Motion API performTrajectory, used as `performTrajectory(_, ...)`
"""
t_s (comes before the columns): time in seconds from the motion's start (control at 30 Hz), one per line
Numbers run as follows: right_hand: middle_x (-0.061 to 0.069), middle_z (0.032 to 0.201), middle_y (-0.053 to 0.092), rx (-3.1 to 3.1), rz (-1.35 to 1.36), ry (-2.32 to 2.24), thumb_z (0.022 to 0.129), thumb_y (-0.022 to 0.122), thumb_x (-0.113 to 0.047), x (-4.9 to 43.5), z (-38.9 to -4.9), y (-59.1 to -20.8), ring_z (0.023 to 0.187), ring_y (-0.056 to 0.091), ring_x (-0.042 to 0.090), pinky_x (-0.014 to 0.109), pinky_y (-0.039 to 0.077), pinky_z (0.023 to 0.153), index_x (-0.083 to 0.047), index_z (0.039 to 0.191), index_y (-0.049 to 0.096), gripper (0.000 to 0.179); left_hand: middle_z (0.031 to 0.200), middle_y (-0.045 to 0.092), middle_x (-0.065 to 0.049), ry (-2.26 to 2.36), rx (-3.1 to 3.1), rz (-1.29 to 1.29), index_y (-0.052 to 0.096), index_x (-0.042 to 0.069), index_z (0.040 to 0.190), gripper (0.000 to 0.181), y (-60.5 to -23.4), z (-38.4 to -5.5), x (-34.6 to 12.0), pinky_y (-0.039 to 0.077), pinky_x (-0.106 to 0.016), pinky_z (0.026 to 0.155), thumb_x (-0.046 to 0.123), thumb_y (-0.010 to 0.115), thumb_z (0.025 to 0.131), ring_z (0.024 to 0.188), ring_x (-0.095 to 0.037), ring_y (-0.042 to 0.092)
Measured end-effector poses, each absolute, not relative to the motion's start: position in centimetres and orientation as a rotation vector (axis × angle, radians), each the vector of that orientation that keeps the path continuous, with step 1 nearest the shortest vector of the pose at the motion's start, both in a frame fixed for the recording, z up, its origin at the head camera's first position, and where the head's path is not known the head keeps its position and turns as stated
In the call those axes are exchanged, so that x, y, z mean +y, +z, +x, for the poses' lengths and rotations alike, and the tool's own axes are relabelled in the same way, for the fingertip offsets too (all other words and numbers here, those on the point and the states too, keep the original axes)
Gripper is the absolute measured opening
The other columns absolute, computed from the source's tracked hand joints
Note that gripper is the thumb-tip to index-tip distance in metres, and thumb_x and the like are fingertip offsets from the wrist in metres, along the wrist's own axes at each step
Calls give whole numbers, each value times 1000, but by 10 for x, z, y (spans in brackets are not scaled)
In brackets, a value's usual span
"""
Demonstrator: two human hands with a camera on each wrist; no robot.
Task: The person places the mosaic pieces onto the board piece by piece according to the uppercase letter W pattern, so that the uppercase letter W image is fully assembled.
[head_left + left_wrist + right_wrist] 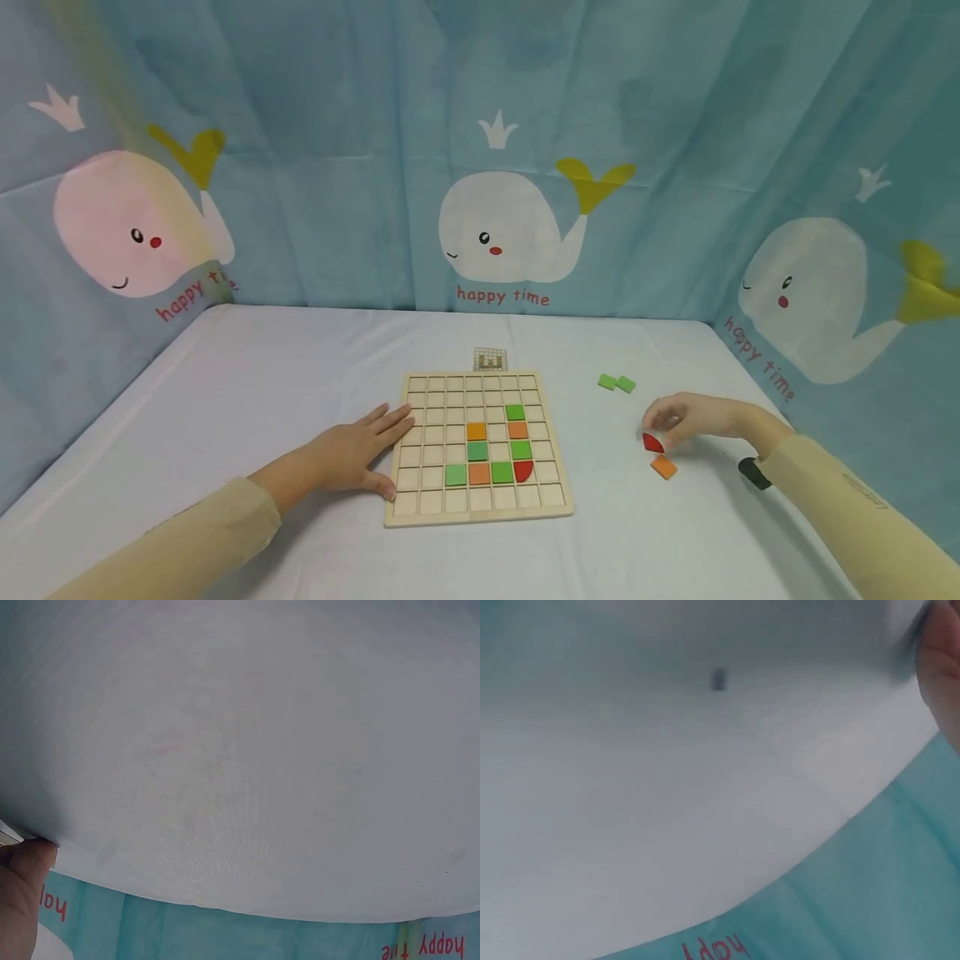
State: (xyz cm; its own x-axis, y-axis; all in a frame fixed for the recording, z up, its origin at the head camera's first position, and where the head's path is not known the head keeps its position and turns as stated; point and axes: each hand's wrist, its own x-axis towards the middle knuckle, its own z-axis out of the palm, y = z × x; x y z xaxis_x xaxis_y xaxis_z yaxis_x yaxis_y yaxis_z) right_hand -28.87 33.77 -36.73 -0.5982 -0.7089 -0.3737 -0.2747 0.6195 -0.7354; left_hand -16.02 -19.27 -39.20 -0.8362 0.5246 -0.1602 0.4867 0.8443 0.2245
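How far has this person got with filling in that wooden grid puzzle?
Nine coloured tiles already sit in the wooden grid board, most cells bare. The right hand pinches a red piece beside the board; the left hand rests flat against its edge. An orange tile and two green tiles wait on the table.

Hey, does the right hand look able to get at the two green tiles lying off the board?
Probably yes. The right hand pinches a red piece just short of the green tiles, with only bare tablecloth between, though it is already holding something.
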Motion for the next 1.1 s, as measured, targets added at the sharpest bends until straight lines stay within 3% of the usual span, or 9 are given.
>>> performTrajectory(0.1,11,123,56,2187,-860,-843,88,69,-12,341,-278,-367,112,48,10,38,43,92,-9,109,70,21,159,22,-11,258,2811,767,31,5,152,107,-392,-159,-193,45,-58,92,73,60,74,142,-42,21)
performTrajectory(0.27,14,125,48,2208,-1038,-844,88,72,-16,342,-265,-370,112,42,-2,22,37,94,-13,107,71,20,160,21,-11,248,2814,769,30,6,152,108,-393,-160,-193,46,-56,91,74,59,74,143,-41,21)
performTrajectory(0.37,15,127,45,2252,-1082,-810,85,74,-20,342,-259,-372,116,41,5,24,35,98,-16,105,71,21,160,21,-11,246,2814,773,30,6,152,108,-393,-160,-193,47,-55,90,74,59,74,143,-40,21)
performTrajectory(0.47,18,132,42,2313,-1042,-758,82,77,-24,341,-253,-374,123,37,22,46,33,103,-21,102,70,22,159,21,-11,251,2817,776,31,5,152,107,-392,-160,-193,46,-55,90,74,59,74,143,-41,21)
performTrajectory(0.6,23,136,39,2355,-994,-733,80,78,-22,337,-248,-376,124,31,47,70,26,97,-23,97,68,20,159,23,-11,250,2822,784,31,5,152,107,-393,-159,-194,46,-56,91,74,58,74,142,-41,22)
performTrajectory(0.87,16,129,45,2407,-1004,-707,78,78,-18,332,-247,-376,120,36,47,69,30,96,-22,89,64,18,159,22,-12,251,2815,782,30,5,152,107,-393,-158,-193,45,-57,92,74,57,75,143,-41,21)
performTrajectory(1.1,16,125,56,2416,-909,-801,84,74,-18,323,-250,-363,120,42,45,70,34,93,-11,106,63,25,160,20,-11,249,2799,764,29,5,152,106,-391,-158,-192,44,-57,93,73,58,76,144,-40,19)
